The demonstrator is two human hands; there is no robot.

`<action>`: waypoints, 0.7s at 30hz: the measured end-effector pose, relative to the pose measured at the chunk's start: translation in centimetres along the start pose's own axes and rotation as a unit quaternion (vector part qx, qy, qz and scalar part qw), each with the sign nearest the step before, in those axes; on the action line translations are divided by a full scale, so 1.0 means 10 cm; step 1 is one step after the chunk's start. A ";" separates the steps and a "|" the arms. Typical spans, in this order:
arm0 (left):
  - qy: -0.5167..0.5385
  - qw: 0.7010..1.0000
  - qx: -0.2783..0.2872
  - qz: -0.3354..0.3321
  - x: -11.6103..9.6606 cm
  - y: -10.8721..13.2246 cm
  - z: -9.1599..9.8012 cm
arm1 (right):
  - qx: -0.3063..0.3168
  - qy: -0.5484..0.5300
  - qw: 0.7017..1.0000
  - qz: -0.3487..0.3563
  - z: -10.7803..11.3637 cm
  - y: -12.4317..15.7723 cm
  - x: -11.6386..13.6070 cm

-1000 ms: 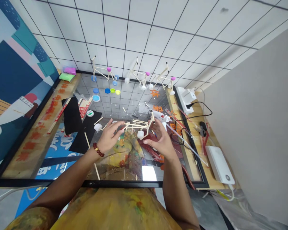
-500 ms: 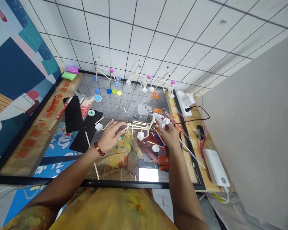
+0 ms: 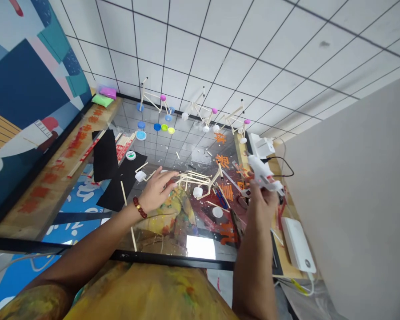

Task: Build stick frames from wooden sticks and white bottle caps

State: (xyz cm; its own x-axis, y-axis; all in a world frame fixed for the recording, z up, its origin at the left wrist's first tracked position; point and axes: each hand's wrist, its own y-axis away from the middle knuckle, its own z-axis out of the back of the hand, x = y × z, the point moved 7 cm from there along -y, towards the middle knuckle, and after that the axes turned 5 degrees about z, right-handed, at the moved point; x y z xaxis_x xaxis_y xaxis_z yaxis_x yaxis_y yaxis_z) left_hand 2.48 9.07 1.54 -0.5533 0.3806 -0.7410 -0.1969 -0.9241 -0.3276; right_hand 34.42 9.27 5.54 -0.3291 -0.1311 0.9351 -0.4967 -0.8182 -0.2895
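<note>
In the head view my left hand (image 3: 156,192) pinches the left end of a wooden-stick model (image 3: 196,178) between thumb and fingers, above the glass tabletop. The model is a frame of thin pale sticks with a white round cap (image 3: 198,192) at its lower right and a dark-tipped upright stick at its right. Another white cap (image 3: 140,176) with sticks lies just left of that hand. My right hand (image 3: 262,200) is wrapped around a white hot glue gun (image 3: 262,171), held up off the table at the right, its nozzle toward the back wall.
Several finished stick models (image 3: 200,109) stand along the back edge by the tiled wall. Coloured caps (image 3: 141,134), black sheets (image 3: 105,155) and packed sticks lie at the left. A white cap (image 3: 217,212) and blue-handled tool (image 3: 222,198) lie right. A power strip (image 3: 260,146) and white box (image 3: 298,244) sit at the right edge.
My right hand has lifted the glue gun from the tabletop and moved it right. My left hand stays at the model's left end. The view has shifted slightly.
</note>
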 end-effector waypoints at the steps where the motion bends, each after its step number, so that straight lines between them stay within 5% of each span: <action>1: 0.001 1.000 0.002 0.001 0.00 0.00 0.00 | 0.009 -0.039 0.999 0.016 0.05 0.04 0.16; 6: 0.003 1.000 0.001 0.005 0.00 0.00 0.00 | 0.119 -0.118 0.986 -0.004 0.17 0.42 0.52; 12: 0.006 1.000 0.001 0.003 0.01 0.01 -0.01 | 0.213 -0.057 0.974 -0.055 0.04 0.94 0.10; 17: 0.004 1.000 -0.006 0.001 0.01 0.02 -0.01 | 0.157 -0.063 0.983 -0.066 0.12 0.95 -0.08; 21: 0.001 1.000 -0.015 0.000 0.00 0.02 0.00 | 0.035 -0.091 0.994 -0.049 0.31 0.63 -0.02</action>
State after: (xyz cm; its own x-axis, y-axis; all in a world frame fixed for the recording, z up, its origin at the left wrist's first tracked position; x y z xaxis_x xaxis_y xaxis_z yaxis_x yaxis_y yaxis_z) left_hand 2.41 8.92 1.47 -0.5524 0.3804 -0.7417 -0.1729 -0.9228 -0.3444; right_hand 33.87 2.38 4.17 -0.1287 -0.1425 0.9814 -0.4607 -0.8677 -0.1864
